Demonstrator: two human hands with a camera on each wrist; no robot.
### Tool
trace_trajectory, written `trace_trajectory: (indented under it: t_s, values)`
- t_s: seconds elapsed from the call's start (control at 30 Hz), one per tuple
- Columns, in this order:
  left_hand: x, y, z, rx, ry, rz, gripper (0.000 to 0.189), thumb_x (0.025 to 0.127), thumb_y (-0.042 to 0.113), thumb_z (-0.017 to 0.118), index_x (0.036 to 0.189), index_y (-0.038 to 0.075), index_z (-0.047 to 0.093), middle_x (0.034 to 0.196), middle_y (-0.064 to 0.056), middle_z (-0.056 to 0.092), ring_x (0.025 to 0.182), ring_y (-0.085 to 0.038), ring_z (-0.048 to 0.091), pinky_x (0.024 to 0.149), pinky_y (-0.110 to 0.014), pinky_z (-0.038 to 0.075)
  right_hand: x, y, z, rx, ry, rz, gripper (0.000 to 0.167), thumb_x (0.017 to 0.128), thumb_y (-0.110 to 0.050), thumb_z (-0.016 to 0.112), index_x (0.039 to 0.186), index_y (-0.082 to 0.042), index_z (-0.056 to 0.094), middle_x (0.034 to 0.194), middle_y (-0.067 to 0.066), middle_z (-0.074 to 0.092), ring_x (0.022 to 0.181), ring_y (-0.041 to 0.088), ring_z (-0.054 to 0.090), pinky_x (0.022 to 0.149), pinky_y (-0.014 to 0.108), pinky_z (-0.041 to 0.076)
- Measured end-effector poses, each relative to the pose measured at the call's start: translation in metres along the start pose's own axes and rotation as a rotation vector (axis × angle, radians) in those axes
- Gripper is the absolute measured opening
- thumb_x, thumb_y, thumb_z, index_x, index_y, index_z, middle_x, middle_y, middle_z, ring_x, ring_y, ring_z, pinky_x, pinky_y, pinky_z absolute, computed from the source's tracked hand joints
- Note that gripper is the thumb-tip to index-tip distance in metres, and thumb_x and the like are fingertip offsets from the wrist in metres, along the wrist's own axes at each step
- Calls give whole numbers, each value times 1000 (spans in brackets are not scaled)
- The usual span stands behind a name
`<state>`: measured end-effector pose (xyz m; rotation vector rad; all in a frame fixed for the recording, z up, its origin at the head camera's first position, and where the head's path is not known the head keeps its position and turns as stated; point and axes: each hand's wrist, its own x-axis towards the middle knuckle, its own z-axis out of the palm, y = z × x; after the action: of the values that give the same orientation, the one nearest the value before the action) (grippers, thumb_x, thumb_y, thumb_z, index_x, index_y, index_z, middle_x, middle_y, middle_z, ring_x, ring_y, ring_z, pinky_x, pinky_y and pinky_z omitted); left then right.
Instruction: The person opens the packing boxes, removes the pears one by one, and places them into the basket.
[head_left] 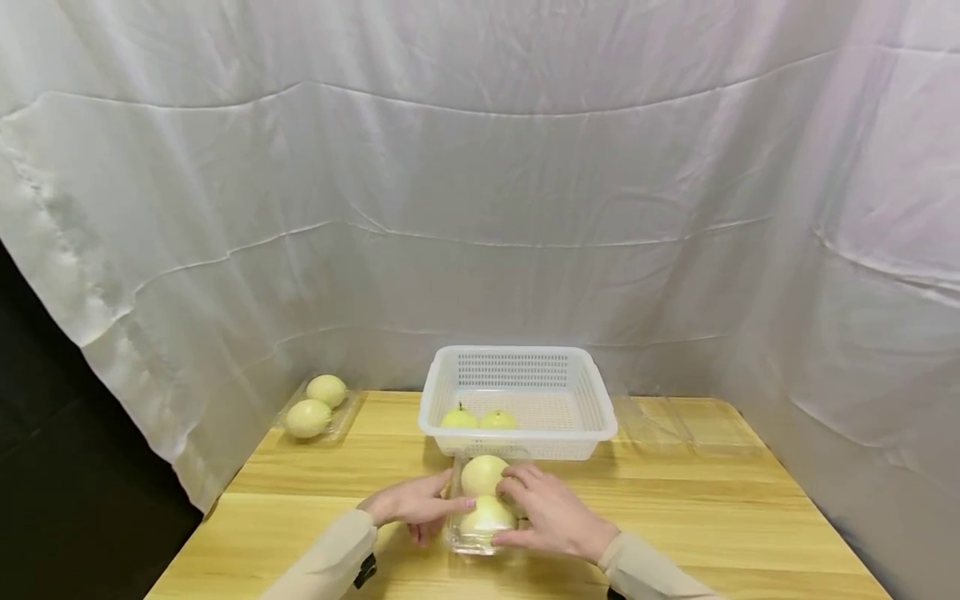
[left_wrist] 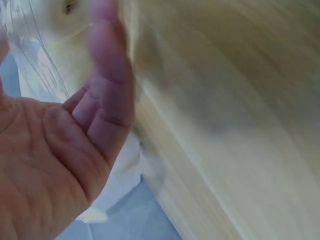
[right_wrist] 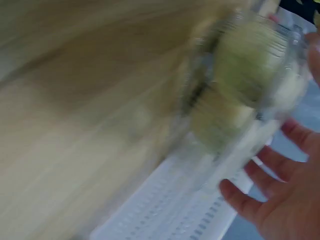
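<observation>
A clear plastic box (head_left: 480,542) with two yellow-green fruits (head_left: 483,473) stands on the wooden table (head_left: 300,517), just in front of a white basket (head_left: 517,367). My left hand (head_left: 442,510) lies against the box's left side with straight fingers. My right hand (head_left: 525,508) grips its right side, fingers over the top edge and thumb at the near corner. The left wrist view is blurred and shows an open palm (left_wrist: 55,150) by the table. In the blurred right wrist view, the box (right_wrist: 240,85) sits above my curled fingers (right_wrist: 260,200).
Two more fruits (head_left: 477,419) lie in the basket. Another clear box with two fruits (head_left: 317,406) stands at the table's back left. Empty clear boxes (head_left: 675,421) lie at the back right. White cloth hangs behind and to both sides.
</observation>
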<state>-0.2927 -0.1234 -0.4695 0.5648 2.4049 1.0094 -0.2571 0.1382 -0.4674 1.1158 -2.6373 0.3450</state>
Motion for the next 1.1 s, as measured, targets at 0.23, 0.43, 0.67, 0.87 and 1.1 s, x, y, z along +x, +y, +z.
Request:
trace_trajectory:
  t_s: [0.23,0.43,0.67,0.87,1.1]
  values:
    - [-2,-4,9,135,212,129,74,91,58,58,139,3,49,72,0,63,58,-10,55,53,-28,48,10,-11,-3,-48,-89,62,72,83,-72,56,130,-18,55,133,6,54,125,24,50,93,50,51]
    - [1,-3,18,91,246,262,49,98,47,54,129,11,59,82,3,66,67,-4,56,57,-23,49,17,-19,-9,-69,-134,83,72,81,-67,64,131,-18,53,130,3,53,123,25,50,89,49,53]
    - [-9,-7,14,-181,110,170,70,96,38,61,147,-2,36,87,-6,62,65,-15,58,52,-29,50,25,-26,-13,-73,-258,109,74,78,-69,65,142,-35,49,138,7,49,123,26,48,78,44,55]
    - [-15,-14,4,-329,70,162,60,87,24,75,129,-5,45,98,-10,66,78,-18,64,60,-35,55,37,-31,-18,-52,-330,113,79,73,-68,70,143,-41,47,148,12,42,131,35,46,83,51,55]
    - [-21,-20,2,-343,-36,195,57,79,10,80,123,-6,47,108,-12,64,80,-19,66,58,-26,50,47,-36,-17,-108,-391,150,86,65,-73,74,142,-52,42,155,9,34,133,47,42,88,61,51]
